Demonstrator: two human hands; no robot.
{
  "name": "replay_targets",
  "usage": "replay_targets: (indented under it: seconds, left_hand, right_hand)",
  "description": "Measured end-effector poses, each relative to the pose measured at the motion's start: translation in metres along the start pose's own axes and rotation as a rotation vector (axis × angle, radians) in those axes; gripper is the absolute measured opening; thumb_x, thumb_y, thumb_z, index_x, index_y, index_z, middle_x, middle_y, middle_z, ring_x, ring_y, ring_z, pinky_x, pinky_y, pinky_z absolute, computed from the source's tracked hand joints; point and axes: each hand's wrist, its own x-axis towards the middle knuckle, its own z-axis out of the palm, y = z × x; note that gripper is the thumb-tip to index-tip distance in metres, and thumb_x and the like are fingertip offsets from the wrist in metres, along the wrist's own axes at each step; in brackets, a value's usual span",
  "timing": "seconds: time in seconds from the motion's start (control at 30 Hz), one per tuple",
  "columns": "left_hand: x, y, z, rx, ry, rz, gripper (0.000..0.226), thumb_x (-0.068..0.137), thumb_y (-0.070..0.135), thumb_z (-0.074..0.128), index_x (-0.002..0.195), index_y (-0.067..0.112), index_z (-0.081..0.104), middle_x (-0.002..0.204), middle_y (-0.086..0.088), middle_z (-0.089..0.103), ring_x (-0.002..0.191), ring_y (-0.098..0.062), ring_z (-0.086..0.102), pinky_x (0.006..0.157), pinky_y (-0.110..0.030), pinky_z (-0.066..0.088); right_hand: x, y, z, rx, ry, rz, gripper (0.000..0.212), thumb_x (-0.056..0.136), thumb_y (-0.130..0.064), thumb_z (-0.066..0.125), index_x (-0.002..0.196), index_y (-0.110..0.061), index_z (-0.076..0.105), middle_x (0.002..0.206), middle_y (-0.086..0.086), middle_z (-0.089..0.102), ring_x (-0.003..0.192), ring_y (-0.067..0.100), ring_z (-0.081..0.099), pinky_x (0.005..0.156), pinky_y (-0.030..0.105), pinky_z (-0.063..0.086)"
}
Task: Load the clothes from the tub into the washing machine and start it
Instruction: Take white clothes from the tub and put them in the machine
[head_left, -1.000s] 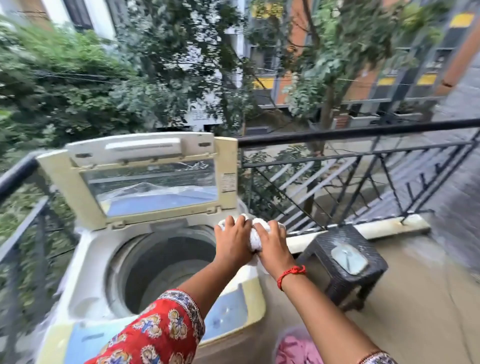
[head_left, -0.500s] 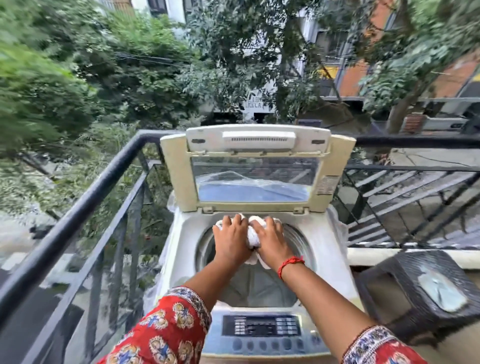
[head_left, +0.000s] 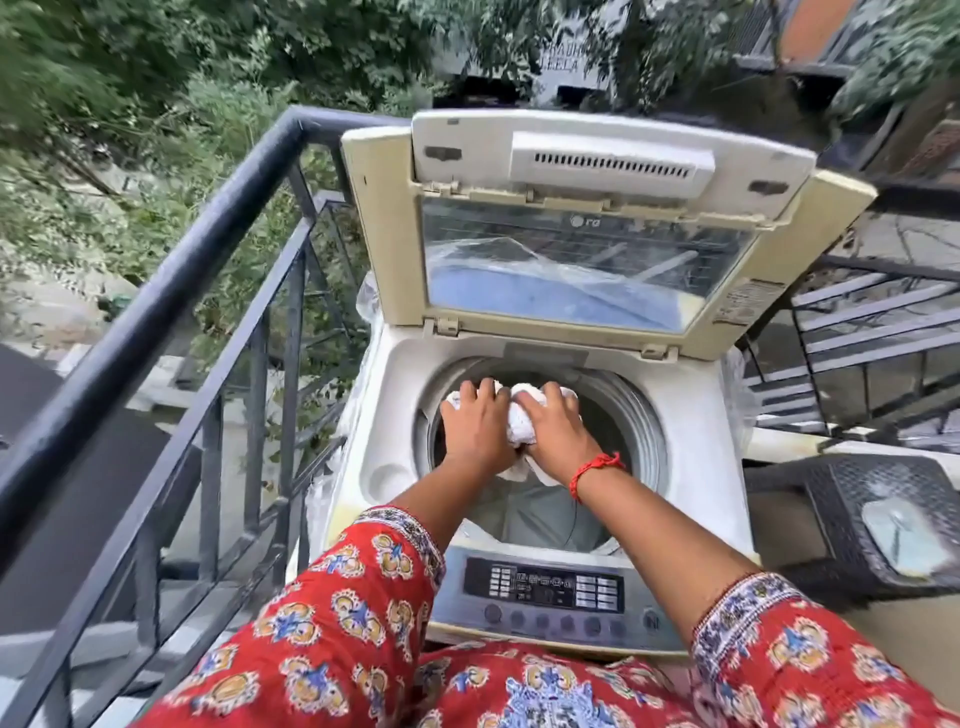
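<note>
A white top-loading washing machine stands on a balcony with its lid raised. Over the round drum opening, my left hand and my right hand grip a bunched white cloth between them, fingers curled round it. Part of the cloth hangs below my palms into the drum. The control panel with its row of buttons lies at the near edge of the machine. The tub is out of view.
A black metal railing runs close along the machine's left side and behind it. A dark wicker stool with a pale object on it stands to the right. Trees and buildings lie beyond the balcony.
My hands carried the white cloth from the machine's right edge to over the drum opening and lowered it. The view swung from the right side to square in front of the machine.
</note>
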Motion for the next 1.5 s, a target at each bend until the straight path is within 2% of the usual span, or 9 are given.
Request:
replay_targets:
  seconds: [0.1,0.27,0.4,0.53,0.63,0.83,1.17,1.33,1.5]
  left_hand:
    - [0.001,0.003,0.008,0.025,-0.055,0.004,0.088,0.067,0.057,0.073,0.140,0.024,0.038,0.136,-0.001,0.041,0.126,-0.027,0.037,0.089,-0.047,0.041]
    - [-0.004,0.003,0.025,0.092,-0.133,-0.019,0.115,0.064,0.065,0.076,0.152,0.024,0.015,0.143,0.000,0.035,0.129,-0.025,0.034,0.087,-0.045,0.047]
    - [-0.006,0.001,0.032,0.198,-0.167,0.001,0.120,0.067,0.065,0.074,0.155,0.023,0.006,0.146,0.000,0.030,0.133,-0.025,0.032,0.094,-0.045,0.042]
    - [-0.003,-0.007,0.030,0.200,-0.171,-0.043,0.115,0.069,0.062,0.075,0.155,0.023,0.010,0.146,0.001,0.033,0.132,-0.023,0.034,0.098,-0.041,0.041]
    - [-0.003,-0.010,0.032,0.165,-0.170,-0.071,0.116,0.065,0.065,0.076,0.154,0.021,0.016,0.144,0.001,0.036,0.130,-0.022,0.035,0.098,-0.042,0.041]
    - [-0.003,-0.008,0.032,0.162,-0.201,-0.044,0.114,0.068,0.064,0.075,0.155,0.020,0.015,0.144,0.001,0.034,0.131,-0.022,0.034,0.099,-0.043,0.040]
    - [0.002,-0.010,0.025,0.144,-0.172,0.059,0.113,0.070,0.063,0.074,0.155,0.020,0.014,0.146,0.000,0.033,0.133,-0.022,0.033,0.099,-0.040,0.041]
    - [0.011,-0.005,0.021,0.118,-0.156,0.130,0.111,0.072,0.060,0.074,0.155,0.019,0.013,0.148,-0.001,0.032,0.135,-0.024,0.032,0.101,-0.043,0.041]
    - [0.010,0.024,0.018,0.139,-0.156,0.288,0.108,0.075,0.058,0.073,0.156,0.018,0.012,0.150,-0.003,0.030,0.137,-0.026,0.030,0.103,-0.045,0.040]
  right_hand:
    - [0.000,0.007,0.005,-0.002,-0.052,-0.008,0.067,0.082,-0.017,0.068,0.141,-0.029,0.040,0.130,0.012,0.037,0.124,0.038,0.037,0.104,0.043,0.037]
    - [-0.002,0.027,0.013,0.019,-0.140,-0.006,0.071,0.080,-0.039,0.074,0.142,-0.029,0.040,0.143,0.011,0.033,0.132,0.037,0.033,0.105,0.044,0.038]
    - [-0.004,0.045,0.014,-0.010,-0.126,-0.023,0.073,0.080,-0.038,0.076,0.143,-0.028,0.041,0.149,0.011,0.032,0.135,0.034,0.030,0.111,0.042,0.036]
    - [-0.007,0.053,0.014,0.003,-0.136,0.001,0.071,0.081,-0.037,0.075,0.142,-0.031,0.038,0.150,0.008,0.031,0.138,0.032,0.027,0.105,0.047,0.044]
    - [-0.007,0.056,0.013,0.012,-0.139,0.013,0.068,0.084,-0.038,0.072,0.143,-0.030,0.038,0.151,0.008,0.030,0.139,0.031,0.026,0.105,0.046,0.043]
    - [-0.006,0.057,0.015,-0.003,-0.137,0.032,0.068,0.085,-0.039,0.071,0.144,-0.029,0.036,0.150,0.009,0.031,0.138,0.032,0.029,0.104,0.046,0.045]
    - [-0.017,0.053,0.015,0.006,-0.094,0.107,0.071,0.085,-0.039,0.071,0.145,-0.027,0.034,0.150,0.007,0.031,0.138,0.031,0.029,0.099,0.045,0.049]
    - [-0.034,0.059,0.008,0.022,-0.028,0.209,0.071,0.085,-0.038,0.071,0.145,-0.028,0.034,0.150,0.007,0.031,0.137,0.030,0.030,0.100,0.044,0.049]
    - [-0.069,0.074,0.001,0.099,0.051,0.350,0.071,0.085,-0.035,0.072,0.145,-0.027,0.036,0.148,0.009,0.033,0.135,0.032,0.034,0.101,0.048,0.047]
